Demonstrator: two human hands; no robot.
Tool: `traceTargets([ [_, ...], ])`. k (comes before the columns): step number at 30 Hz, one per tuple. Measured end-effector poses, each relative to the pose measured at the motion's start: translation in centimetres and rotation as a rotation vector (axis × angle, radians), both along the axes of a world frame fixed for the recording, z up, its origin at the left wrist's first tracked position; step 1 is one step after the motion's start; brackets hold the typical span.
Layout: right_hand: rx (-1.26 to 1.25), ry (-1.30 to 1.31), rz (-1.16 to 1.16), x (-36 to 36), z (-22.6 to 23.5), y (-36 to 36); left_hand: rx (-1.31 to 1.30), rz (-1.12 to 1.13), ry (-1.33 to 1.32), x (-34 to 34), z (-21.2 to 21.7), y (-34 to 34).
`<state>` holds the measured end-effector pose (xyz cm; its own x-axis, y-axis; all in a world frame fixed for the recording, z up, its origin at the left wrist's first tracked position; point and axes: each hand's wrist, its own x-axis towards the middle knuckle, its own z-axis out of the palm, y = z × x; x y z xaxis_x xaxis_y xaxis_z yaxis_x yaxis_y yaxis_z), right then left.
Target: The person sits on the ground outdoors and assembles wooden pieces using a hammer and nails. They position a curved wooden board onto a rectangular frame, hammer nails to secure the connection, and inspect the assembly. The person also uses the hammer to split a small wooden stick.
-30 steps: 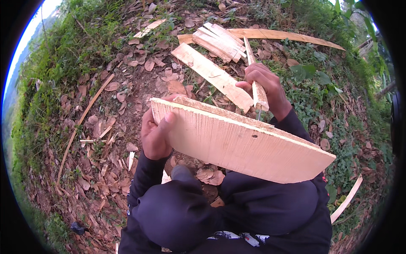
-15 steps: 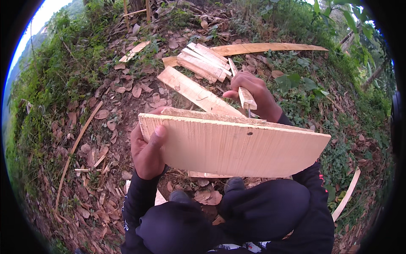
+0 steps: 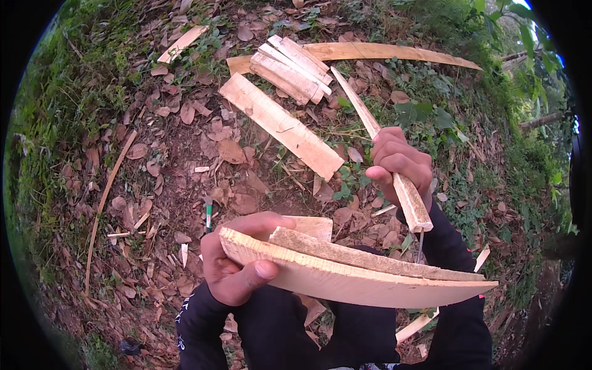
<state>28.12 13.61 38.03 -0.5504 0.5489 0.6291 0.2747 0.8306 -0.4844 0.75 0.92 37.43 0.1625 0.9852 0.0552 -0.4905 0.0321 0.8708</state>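
While the left hand [image 3: 237, 265] is curling around the near end of a pale wooden plank [image 3: 370, 280], thumb pressing on its top edge and fingers wrapping behind, it is holding the plank almost edge-on, low across the dark-trousered knees [image 3: 308, 327]. Higher up, the right hand [image 3: 401, 163] is clenching a narrow wooden strip [image 3: 385, 154], which is slanting away toward a pile of cut boards [image 3: 290, 68] lying on leaf-strewn ground [image 3: 160, 166].
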Motion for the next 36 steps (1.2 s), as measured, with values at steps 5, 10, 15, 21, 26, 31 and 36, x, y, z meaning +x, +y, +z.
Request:
traceTargets([
  [5, -0.111, 0.123, -0.043, -1.9, 13.1, -3.2, -0.201, -0.075, -0.021, -0.9, 14.3, -2.6],
  [10, -0.266, 0.21, -0.037, -5.8, 24.4, -5.0, -0.41, 0.051, -0.009, -2.8, 29.3, -5.5],
  [15, -0.437, 0.178, -0.027, -10.3, 28.8, -6.1, -0.501, 0.373, 0.102, -3.9, 39.3, -8.4],
  [21, -0.665, 0.177, 0.061, -13.3, 25.0, -6.8, -0.597, 0.488, 0.214, -5.5, 38.7, -8.4],
  [26, -0.8, 0.204, 0.096, -13.7, 24.8, -6.1, -0.642, 0.557, 0.125, -4.8, 38.1, -8.0],
  [31, -0.993, -0.055, -0.101, -5.6, 23.7, -3.5, -0.646, 0.626, 0.073, -4.8, 38.6, -6.4],
  [36, -0.927, 0.164, -0.563, 4.8, 34.4, -1.7, -0.612, 0.674, 0.172, -4.1, 39.6, -6.6],
])
